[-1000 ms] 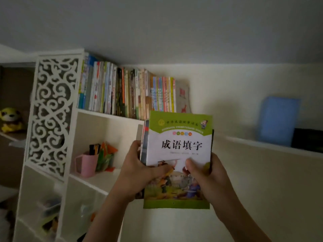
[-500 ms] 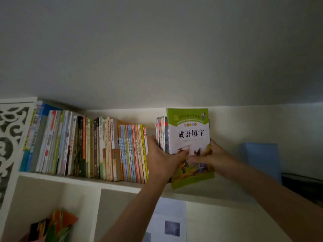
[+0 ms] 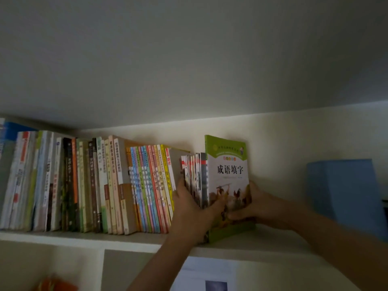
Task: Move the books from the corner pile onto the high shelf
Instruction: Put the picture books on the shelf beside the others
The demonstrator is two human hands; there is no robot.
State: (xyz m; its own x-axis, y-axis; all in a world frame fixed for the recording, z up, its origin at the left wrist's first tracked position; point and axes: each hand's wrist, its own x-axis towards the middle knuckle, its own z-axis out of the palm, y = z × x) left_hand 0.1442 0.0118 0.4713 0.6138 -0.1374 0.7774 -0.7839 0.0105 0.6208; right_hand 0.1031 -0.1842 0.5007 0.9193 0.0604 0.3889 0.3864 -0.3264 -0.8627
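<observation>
Head view: left hand and right hand clamp a stack of thin, floppy green-covered paperbacks at its outer faces, resting on the white high shelf; squeeze low to prevent fanning.

High shelf carries a row of upright books on its left part. Held stack of books stands on the shelf just right of that row, bottom edge at the shelf's front lip. Left hand between row and stack, right hand on the stack's right side. Box further right, apart from the stack. Paper sheet on the wall below the shelf.
</observation>
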